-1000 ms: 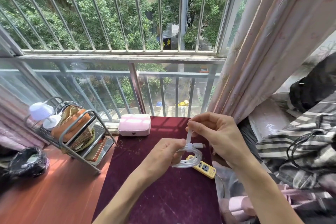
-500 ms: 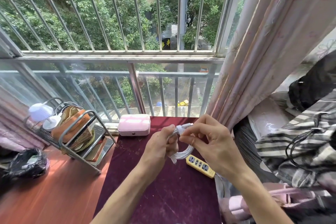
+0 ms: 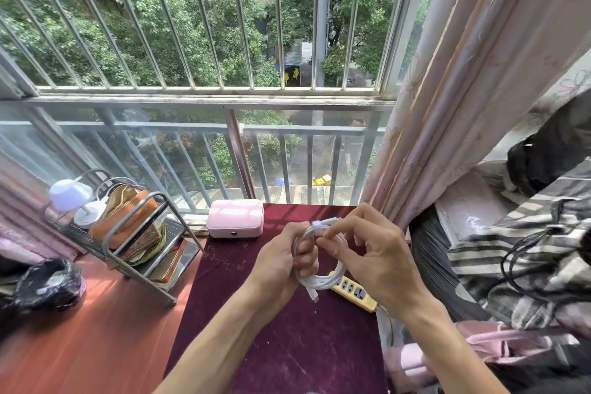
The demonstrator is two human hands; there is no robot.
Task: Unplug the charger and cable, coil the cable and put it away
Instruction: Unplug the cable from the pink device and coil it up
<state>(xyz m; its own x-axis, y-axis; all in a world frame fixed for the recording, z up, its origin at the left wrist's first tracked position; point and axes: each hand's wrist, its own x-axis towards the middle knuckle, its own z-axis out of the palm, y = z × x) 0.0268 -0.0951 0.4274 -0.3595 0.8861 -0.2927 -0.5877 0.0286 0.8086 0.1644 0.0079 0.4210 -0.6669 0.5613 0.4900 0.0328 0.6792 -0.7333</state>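
White cable (image 3: 323, 280), coiled, sits in my left hand (image 3: 281, 265) above the desk (image 3: 287, 345); its fingers (image 3: 305, 248) curl round the loops while my right hand (image 3: 380, 262) pinches the plug end (image 3: 319, 224). Light, soft and springy, I'd judge, so best held across the bundled strands, not the connectors.

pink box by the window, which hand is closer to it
Left. The left hand grips the cable coil just right of the pink box; the right hand pinches the coil's top, farther right.
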